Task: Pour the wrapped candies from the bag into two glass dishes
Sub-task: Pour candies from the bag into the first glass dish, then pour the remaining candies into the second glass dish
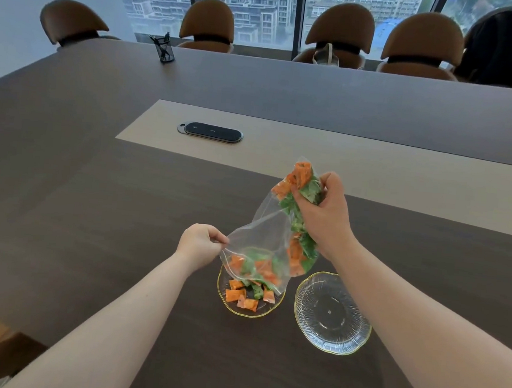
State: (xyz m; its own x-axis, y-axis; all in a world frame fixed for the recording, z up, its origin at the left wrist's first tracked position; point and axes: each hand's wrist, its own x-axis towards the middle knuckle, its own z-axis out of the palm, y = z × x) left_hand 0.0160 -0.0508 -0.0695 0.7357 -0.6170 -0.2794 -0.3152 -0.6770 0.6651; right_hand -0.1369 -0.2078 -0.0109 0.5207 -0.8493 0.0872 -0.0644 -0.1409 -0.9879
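A clear plastic bag of orange and green wrapped candies hangs tilted, mouth down, over the left glass dish. My right hand grips the bag's raised bottom end with candies bunched inside. My left hand pinches the edge of the bag's mouth. Several orange candies and a green one lie in the left dish, and more sit at the bag's mouth. The right glass dish, gold-rimmed, holds nothing.
Both dishes stand on a dark wooden conference table with a lighter centre strip. A black power panel is set in the strip, a pen holder stands far left, and brown chairs line the far side.
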